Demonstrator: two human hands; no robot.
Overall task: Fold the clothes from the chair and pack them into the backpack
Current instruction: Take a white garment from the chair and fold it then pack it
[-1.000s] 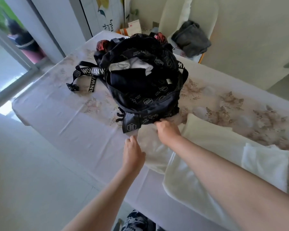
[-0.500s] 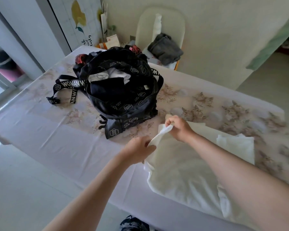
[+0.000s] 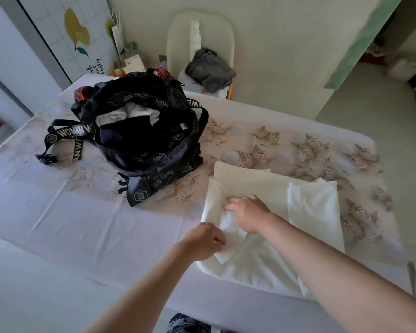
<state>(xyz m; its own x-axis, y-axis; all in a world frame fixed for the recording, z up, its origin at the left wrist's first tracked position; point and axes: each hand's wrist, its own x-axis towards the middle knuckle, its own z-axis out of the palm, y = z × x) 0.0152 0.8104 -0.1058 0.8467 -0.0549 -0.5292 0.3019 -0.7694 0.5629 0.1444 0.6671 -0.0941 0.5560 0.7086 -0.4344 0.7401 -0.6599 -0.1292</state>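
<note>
A white garment (image 3: 257, 263) lies spread on the table's near right side, one sleeve (image 3: 315, 207) folded inward. My right hand (image 3: 249, 213) rests palm down on the folded left flap (image 3: 214, 203), fingers stretched out to the left. My left hand (image 3: 203, 241) pinches the near edge of that flap with curled fingers. The black backpack (image 3: 144, 143) stands open to the left behind the garment, with white and dark clothes inside. A grey garment (image 3: 210, 70) lies on the white chair (image 3: 199, 27) behind the table.
The table (image 3: 58, 212) wears a pale floral cloth. The backpack's lettered straps (image 3: 65, 133) trail out to the left. Paper bags and boxes (image 3: 130, 63) stand by the wall at the back left. Open floor is at the right.
Both hands lifted the garment's left edge and carried it inward. The flap now lies flat on the garment with my right hand on it. The camera view shifted right.
</note>
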